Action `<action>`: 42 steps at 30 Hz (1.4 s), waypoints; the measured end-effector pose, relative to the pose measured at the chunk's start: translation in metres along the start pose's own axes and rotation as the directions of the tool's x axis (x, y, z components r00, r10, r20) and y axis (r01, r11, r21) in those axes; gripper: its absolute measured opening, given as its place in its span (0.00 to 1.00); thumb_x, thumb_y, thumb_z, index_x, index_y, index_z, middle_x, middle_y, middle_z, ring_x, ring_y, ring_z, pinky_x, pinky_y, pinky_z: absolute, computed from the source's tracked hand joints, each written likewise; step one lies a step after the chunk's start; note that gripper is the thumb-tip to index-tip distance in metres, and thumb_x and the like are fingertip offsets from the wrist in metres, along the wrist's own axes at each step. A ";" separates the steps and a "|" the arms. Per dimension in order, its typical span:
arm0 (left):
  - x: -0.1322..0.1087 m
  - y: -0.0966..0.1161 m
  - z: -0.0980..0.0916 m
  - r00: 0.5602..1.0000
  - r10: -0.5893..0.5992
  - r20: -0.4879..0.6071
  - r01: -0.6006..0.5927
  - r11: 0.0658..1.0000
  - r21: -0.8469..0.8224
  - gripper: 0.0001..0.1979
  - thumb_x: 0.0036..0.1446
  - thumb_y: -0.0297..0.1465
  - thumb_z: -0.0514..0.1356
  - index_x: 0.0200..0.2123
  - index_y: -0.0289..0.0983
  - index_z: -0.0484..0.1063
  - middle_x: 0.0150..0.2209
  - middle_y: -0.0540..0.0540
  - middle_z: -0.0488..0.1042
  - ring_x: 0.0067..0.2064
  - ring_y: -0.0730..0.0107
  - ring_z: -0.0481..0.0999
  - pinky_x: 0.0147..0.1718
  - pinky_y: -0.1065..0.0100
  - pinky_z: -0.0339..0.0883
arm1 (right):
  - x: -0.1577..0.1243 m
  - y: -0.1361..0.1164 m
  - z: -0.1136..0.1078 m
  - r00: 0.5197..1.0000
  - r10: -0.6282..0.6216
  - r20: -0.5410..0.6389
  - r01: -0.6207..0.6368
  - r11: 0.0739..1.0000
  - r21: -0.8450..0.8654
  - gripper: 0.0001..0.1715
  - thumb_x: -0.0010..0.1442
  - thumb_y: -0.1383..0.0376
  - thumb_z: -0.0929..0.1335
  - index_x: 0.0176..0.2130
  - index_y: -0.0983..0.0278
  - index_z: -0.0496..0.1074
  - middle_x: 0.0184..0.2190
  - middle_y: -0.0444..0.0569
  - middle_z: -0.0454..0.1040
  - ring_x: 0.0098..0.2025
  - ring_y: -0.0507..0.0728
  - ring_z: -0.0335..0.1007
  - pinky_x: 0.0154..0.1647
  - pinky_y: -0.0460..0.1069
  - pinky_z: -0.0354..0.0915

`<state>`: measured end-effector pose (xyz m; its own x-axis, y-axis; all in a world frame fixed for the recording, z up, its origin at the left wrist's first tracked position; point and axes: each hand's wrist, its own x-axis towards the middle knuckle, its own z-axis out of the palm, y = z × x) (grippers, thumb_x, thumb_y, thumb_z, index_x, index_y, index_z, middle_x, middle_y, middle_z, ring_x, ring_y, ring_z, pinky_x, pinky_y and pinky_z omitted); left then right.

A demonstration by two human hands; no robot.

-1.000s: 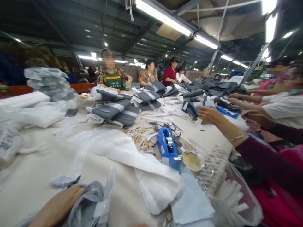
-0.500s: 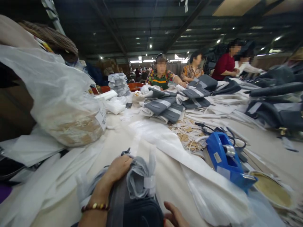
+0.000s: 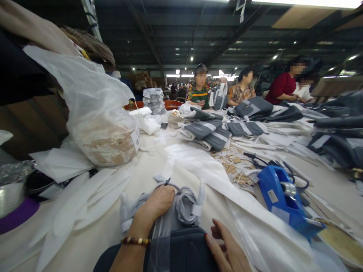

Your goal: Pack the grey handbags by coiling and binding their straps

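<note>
A dark blue-grey bag (image 3: 187,251) lies in front of me at the bottom of the view. Just beyond its top edge, my left hand (image 3: 160,200) is closed, fingers curled around the bag's strap (image 3: 174,186); what is under the palm is hidden. A translucent plastic strip (image 3: 160,245) runs from below that hand down over the bag. Beside the hand sits a rolled grey strap (image 3: 185,206) in clear wrapping with a white band. My right hand (image 3: 225,245) is open, fingers apart, with a fingertip at the bag's right edge.
White sheeting (image 3: 198,166) covers the table. To the right stand a blue tape dispenser (image 3: 279,200) and a pile of strung tags (image 3: 236,166). A plastic sack (image 3: 99,128) stands at left. Folded grey bags (image 3: 207,130) are stacked ahead, and co-workers sit or stand behind.
The view has swung left, so everything sits further right. My right hand has come further into view, beside the bag's edge. The co-worker opposite now holds up a grey-and-white piece.
</note>
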<state>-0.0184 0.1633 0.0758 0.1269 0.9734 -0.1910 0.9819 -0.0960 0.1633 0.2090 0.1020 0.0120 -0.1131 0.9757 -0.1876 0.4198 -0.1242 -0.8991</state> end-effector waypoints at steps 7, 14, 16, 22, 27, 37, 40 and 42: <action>-0.069 -0.008 0.002 0.833 -0.307 -0.460 0.331 0.943 -0.030 0.16 0.61 0.30 0.48 0.50 0.32 0.64 0.51 0.36 0.67 0.55 0.56 0.64 0.52 0.58 0.58 | 0.048 -0.050 0.011 0.995 -0.081 0.057 0.073 0.989 0.130 0.41 0.49 0.46 0.65 0.53 0.70 0.63 0.45 0.60 0.73 0.45 0.64 0.70 0.42 0.53 0.66; -0.099 -0.033 0.044 0.631 -0.639 -0.440 0.626 0.754 -0.200 0.19 0.60 0.34 0.50 0.47 0.25 0.64 0.41 0.32 0.71 0.44 0.52 0.71 0.44 0.59 0.65 | 0.056 -0.057 0.031 0.952 -0.306 0.005 0.303 0.939 -0.162 0.32 0.51 0.56 0.64 0.52 0.68 0.63 0.43 0.57 0.73 0.42 0.63 0.69 0.44 0.57 0.64; -0.094 -0.034 0.050 0.626 -0.591 -0.508 0.588 0.786 -0.190 0.17 0.60 0.33 0.50 0.47 0.28 0.65 0.40 0.34 0.71 0.43 0.53 0.71 0.43 0.58 0.65 | 0.052 -0.056 0.035 0.883 -0.465 -0.063 0.429 0.855 -0.290 0.31 0.52 0.58 0.63 0.53 0.68 0.62 0.45 0.58 0.71 0.45 0.64 0.67 0.47 0.58 0.63; -0.082 -0.038 0.067 0.666 -0.389 -0.636 0.361 0.915 -0.182 0.21 0.60 0.32 0.49 0.51 0.22 0.62 0.41 0.32 0.70 0.45 0.52 0.68 0.45 0.55 0.66 | 0.046 -0.042 0.050 0.706 -0.708 -0.005 0.575 0.578 -0.579 0.29 0.56 0.66 0.59 0.56 0.71 0.57 0.41 0.59 0.71 0.41 0.62 0.67 0.41 0.54 0.67; -0.075 -0.040 0.070 0.815 -0.267 -0.514 0.192 0.962 -0.195 0.19 0.60 0.27 0.47 0.53 0.27 0.62 0.43 0.36 0.70 0.47 0.56 0.68 0.49 0.56 0.63 | 0.051 -0.037 0.061 0.782 -0.596 0.182 0.564 0.554 -0.613 0.27 0.54 0.73 0.58 0.54 0.77 0.60 0.38 0.59 0.71 0.40 0.61 0.67 0.43 0.53 0.66; -0.081 -0.039 0.045 0.906 -0.292 -0.307 0.194 0.930 -0.313 0.27 0.58 0.32 0.49 0.58 0.19 0.54 0.51 0.28 0.66 0.54 0.51 0.63 0.56 0.52 0.52 | 0.041 -0.071 0.052 0.883 -0.413 0.223 0.451 0.617 -0.645 0.24 0.58 0.68 0.59 0.53 0.76 0.62 0.41 0.61 0.69 0.44 0.64 0.66 0.46 0.53 0.62; -0.108 -0.046 0.040 0.917 -0.290 -0.272 0.175 0.908 -0.380 0.33 0.57 0.37 0.51 0.61 0.23 0.49 0.57 0.29 0.60 0.59 0.48 0.58 0.57 0.49 0.49 | 0.034 -0.062 0.039 0.901 -0.375 0.219 0.428 0.678 -0.598 0.28 0.61 0.59 0.59 0.55 0.74 0.60 0.46 0.63 0.67 0.49 0.65 0.63 0.49 0.55 0.61; -0.131 -0.052 0.041 0.923 -0.289 -0.253 0.155 0.883 -0.443 0.33 0.56 0.39 0.51 0.61 0.27 0.52 0.60 0.32 0.58 0.61 0.52 0.55 0.59 0.52 0.47 | 0.027 -0.053 0.031 0.905 -0.359 0.227 0.423 0.713 -0.559 0.29 0.62 0.55 0.57 0.55 0.70 0.61 0.50 0.61 0.66 0.53 0.63 0.62 0.52 0.55 0.59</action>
<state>-0.0798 0.0327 0.0529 -0.2023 0.9791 0.0210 0.8245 0.1587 0.5431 0.1562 0.1299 0.0422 -0.4577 0.8868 0.0631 0.7550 0.4252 -0.4992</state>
